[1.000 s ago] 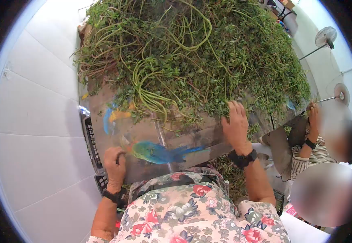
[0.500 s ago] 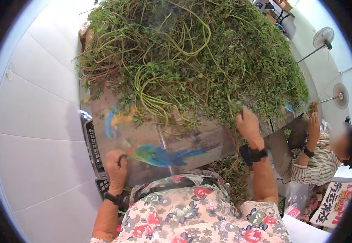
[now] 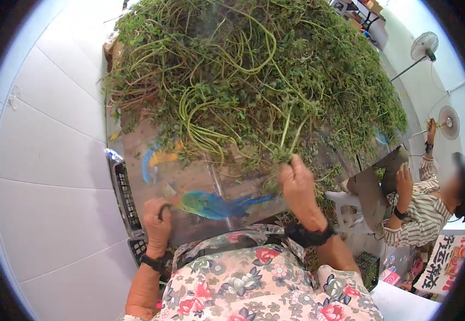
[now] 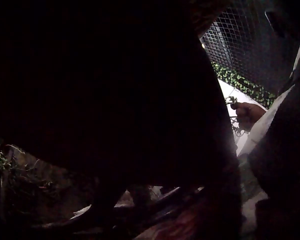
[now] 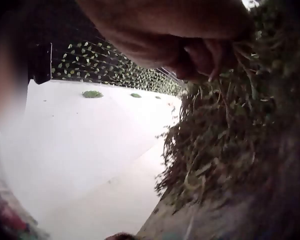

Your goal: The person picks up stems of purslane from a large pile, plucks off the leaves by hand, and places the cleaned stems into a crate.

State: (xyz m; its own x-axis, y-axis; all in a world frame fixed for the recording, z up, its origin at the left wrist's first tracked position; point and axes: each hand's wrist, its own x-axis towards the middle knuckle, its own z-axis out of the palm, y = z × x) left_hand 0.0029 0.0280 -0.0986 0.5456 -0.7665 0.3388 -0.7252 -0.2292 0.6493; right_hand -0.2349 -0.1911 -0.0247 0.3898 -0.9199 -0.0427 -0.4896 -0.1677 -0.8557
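Observation:
In the head view a large heap of leafy green stems [image 3: 243, 69] covers most of a brown board [image 3: 152, 224] printed with a blue-green bird [image 3: 211, 204]. My right hand [image 3: 299, 190] pinches a few pale green stems [image 3: 288, 131] at the near edge of the heap. They stick up from the fingertips, over the other greens. My left hand [image 3: 157, 220] rests at the board's near left corner, fingers loosely curled, with no stem showing in it. The right wrist view shows my right hand [image 5: 190, 50] close against the greens [image 5: 230, 120]. The left wrist view is mostly dark.
Black plastic crates [image 3: 123, 184] stand along the board's left side, by a white wall [image 3: 51, 134]. A person in a striped shirt [image 3: 419, 214] sits at the right, one hand [image 3: 430, 134] raised. Two fans [image 3: 424, 47] stand farther back. A white stool [image 3: 345, 206] is below the board.
My right hand has reached into the heap's near edge, taken hold of stems and drawn them back left and towards me. My left hand has stayed nearly still. The other person has raised one hand.

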